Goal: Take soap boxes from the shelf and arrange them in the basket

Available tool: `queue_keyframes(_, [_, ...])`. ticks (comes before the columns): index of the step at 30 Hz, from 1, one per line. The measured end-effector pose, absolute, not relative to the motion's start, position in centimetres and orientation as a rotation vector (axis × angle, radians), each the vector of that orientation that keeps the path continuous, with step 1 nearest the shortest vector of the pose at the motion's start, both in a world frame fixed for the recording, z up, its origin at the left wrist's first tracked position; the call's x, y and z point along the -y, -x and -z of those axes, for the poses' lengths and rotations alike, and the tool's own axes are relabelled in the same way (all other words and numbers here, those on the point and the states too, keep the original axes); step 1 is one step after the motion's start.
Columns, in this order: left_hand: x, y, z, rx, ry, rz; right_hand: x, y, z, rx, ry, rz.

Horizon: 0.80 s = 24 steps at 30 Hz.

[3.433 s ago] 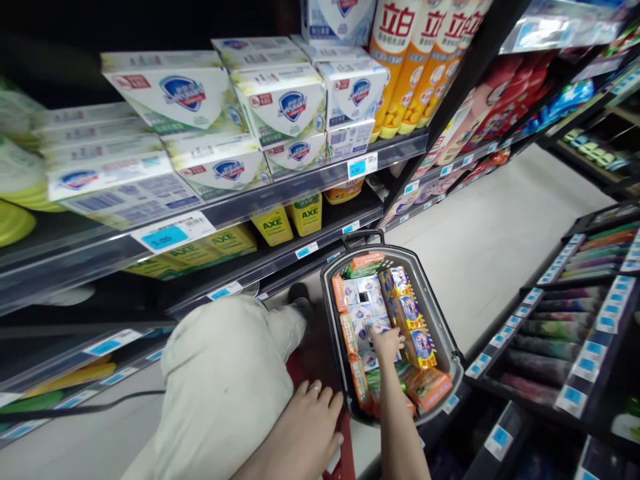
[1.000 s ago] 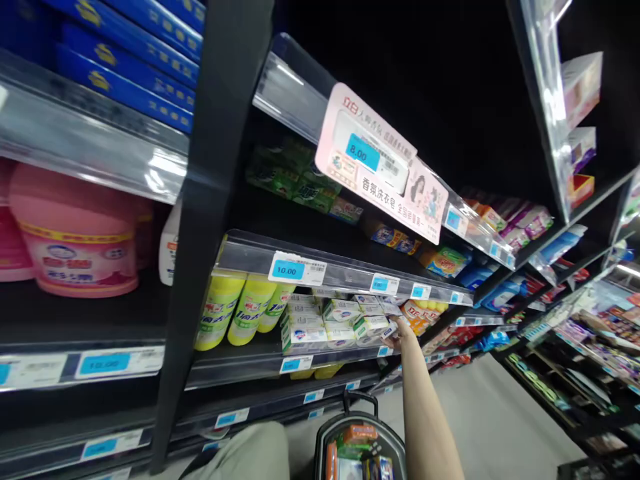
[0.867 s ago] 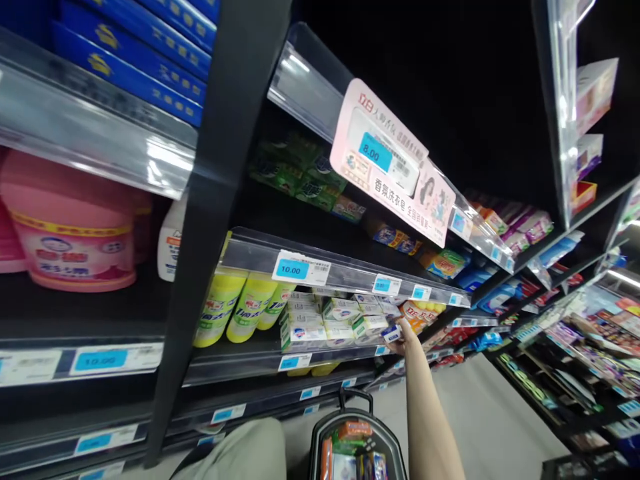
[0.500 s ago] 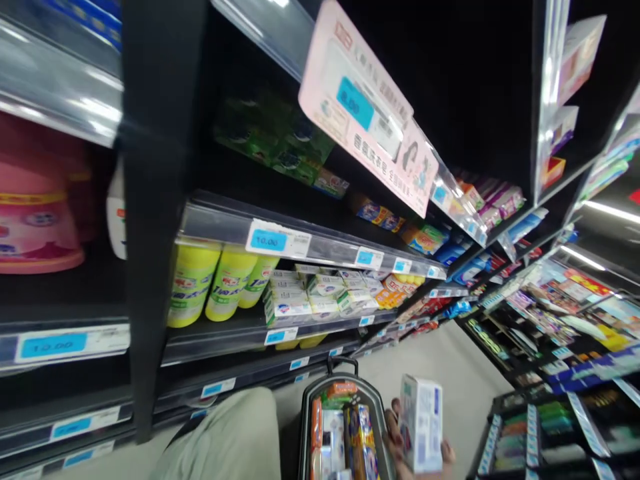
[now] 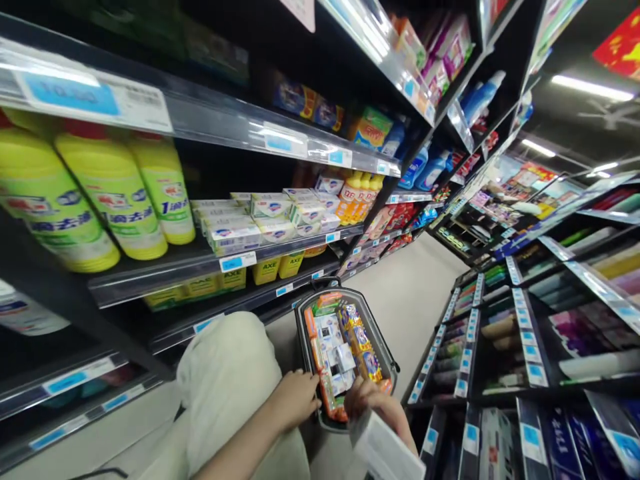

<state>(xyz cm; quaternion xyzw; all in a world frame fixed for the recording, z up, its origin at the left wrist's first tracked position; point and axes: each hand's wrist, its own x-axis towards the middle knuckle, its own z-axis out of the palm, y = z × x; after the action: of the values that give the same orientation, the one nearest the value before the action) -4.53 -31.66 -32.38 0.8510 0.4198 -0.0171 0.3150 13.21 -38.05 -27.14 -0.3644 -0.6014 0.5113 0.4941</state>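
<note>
A dark shopping basket (image 5: 386, 333) stands on the floor beside my bent knee. Inside it, small white boxes (image 5: 327, 333) lie in the middle, orange packs (image 5: 310, 327) along the left side and yellow-and-purple packs (image 5: 360, 337) on the right. My left hand (image 5: 296, 399) is at the basket's left rim, fingers apart and slightly bent, with nothing visible in them. Over the basket's near right end, my right hand (image 5: 375, 403) is curled, closed on a larger white box (image 5: 385, 453). That box is tilted, blurred and partly cut off by the bottom edge.
On the left shelves stand yellow bottles (image 5: 113, 193), stacked soap boxes (image 5: 270, 217) and orange bottles (image 5: 357, 197). AXE bottles (image 5: 267, 270) sit one shelf lower. Pale aisle floor (image 5: 415, 280) runs ahead, with another shelf rack (image 5: 500, 327) on the right.
The view has shifted down and right, bringing the basket fully into sight. My left hand has come in at its rim. The white box has moved down and nearer to me.
</note>
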Motion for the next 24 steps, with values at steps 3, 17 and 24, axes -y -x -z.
queue_keyframes(3, [31.8, 4.3, 32.4, -1.107, -2.275, 0.081, 39.8, -15.7, 25.4, 1.535, 0.951, -1.129])
queue_keyframes(17, [31.6, 3.6, 32.1, -1.128, -2.273, 0.179, 34.6, -25.7, 41.3, 1.042, 2.491, -0.763])
queue_keyframes(24, [30.7, 2.7, 32.6, -1.123, -2.202, 0.250, 28.5, -25.3, 48.0, 0.975, 3.026, -0.977])
